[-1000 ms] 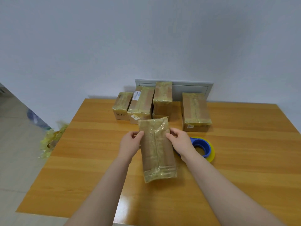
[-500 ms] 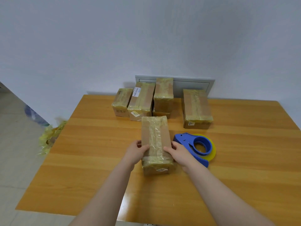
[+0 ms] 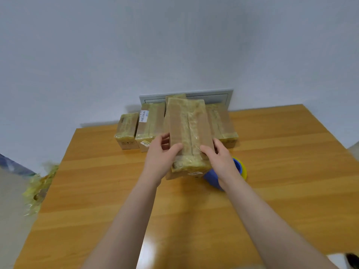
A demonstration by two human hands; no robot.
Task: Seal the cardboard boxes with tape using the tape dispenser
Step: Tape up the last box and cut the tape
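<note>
From the head camera I have both bare arms reaching out over the orange-brown wooden table (image 3: 281,171). Between the hands is a long brown cardboard box bound in yellowish clear tape (image 3: 187,133). It is tilted, its far end raised toward the wall and covering part of the row of boxes behind it. I cannot tell whether its near end touches the tabletop.

The left hand (image 3: 161,160) grasps the box's left side, with the thumb laid on the top face and the fingers curled round the edge. The right hand (image 3: 219,162) clasps the right side the same way, thumb on top.

The blue plastic tape dispenser with its yellow roll (image 3: 211,178) lies on the table just beside the box, partly hidden under my right wrist; neither hand is on it.

At the back edge stand more taped boxes:
- a small box (image 3: 127,131) at the left
- a box with a barcode label (image 3: 148,121) next to it
- a wider box (image 3: 223,123) at the right

A grey wall panel (image 3: 213,96) sits behind them. Crumpled yellowish tape scraps (image 3: 37,189) lie on the floor off the table's left edge.
</note>
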